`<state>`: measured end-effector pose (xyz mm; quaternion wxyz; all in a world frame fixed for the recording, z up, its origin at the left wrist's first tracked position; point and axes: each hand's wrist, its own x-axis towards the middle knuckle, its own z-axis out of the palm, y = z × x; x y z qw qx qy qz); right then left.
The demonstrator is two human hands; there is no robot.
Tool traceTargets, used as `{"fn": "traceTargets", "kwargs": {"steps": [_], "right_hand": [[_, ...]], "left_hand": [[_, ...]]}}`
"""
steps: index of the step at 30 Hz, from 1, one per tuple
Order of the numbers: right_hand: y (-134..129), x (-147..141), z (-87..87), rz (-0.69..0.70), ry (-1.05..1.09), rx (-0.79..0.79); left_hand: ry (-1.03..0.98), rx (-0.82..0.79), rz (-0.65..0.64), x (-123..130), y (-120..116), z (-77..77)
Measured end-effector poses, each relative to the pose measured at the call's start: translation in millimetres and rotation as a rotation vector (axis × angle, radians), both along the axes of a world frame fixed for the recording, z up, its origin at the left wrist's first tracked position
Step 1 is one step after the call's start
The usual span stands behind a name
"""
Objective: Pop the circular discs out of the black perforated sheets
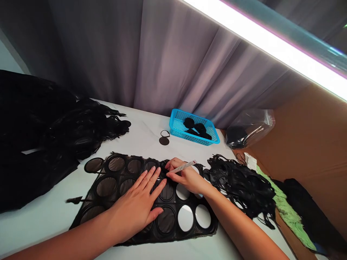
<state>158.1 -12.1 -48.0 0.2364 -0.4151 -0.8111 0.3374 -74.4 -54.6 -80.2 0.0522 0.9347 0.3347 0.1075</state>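
Observation:
A black sheet [124,196] with rows of ringed circles lies flat on the white table. On its right side several circles are cut through, and white shows in those round holes [185,218]. My left hand [141,202] rests palm down on the middle of the sheet, fingers stretched and slightly apart. My right hand [187,175] pinches a slim, pale, pen-like tool [184,166]. Its working tip is hidden by the fingers, close to the sheet's upper row just beyond my left fingertips. Black material is bunched up at that spot.
A blue basket [194,141] holding black pieces stands at the back. Near it lie a loose dark disc [164,141] and a thin ring [165,133]. Black scraps [244,184] heap up at right; a large black pile [54,126] fills the left. A clear bag [255,126] sits behind.

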Motion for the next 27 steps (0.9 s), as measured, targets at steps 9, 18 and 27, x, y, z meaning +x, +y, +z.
{"fn": "traceTargets", "kwargs": {"steps": [9, 18, 27], "right_hand": [[-0.3, -4.2, -15.4, -0.254, -0.157, 0.354], [-4.0, 37.1, 20.6, -0.556, -0.04, 0.297], [-60.0, -13.9, 3.6, -0.051, -0.001, 0.021]], "left_hand": [[0.009, 0.015, -0.001, -0.5, -1.2, -3.0], [-0.021, -0.001, -0.045, -5.1, -7.0, 13.7], [0.041, -0.041, -0.181, -24.2, -29.0, 16.7]]}}
